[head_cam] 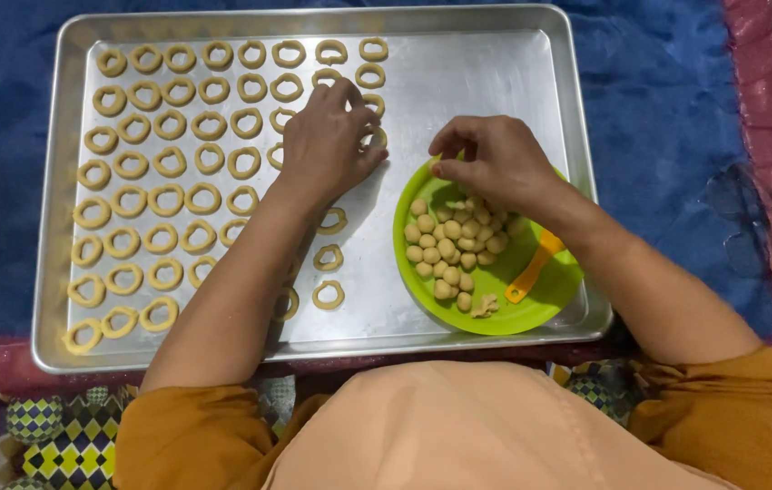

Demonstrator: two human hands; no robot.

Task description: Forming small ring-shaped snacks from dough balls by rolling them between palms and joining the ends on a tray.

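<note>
A large metal baking tray point(458, 73) holds several rows of pale dough rings point(166, 200) on its left and middle. My left hand point(327, 136) rests palm-down over the rings near the tray's middle, fingers curled on one ring; what lies under it is hidden. A green plate point(549, 290) sits on the tray's right part with several small dough balls point(449, 240) and an orange tool point(535, 263). My right hand point(490, 163) hovers over the plate's upper edge, fingertips pinched together at the balls.
The tray lies on a blue cloth point(667, 109) with a pink border point(767, 100) at the right. A patterned checked fabric point(59, 440) shows at the lower left. Bare tray metal point(476, 91) lies above the plate.
</note>
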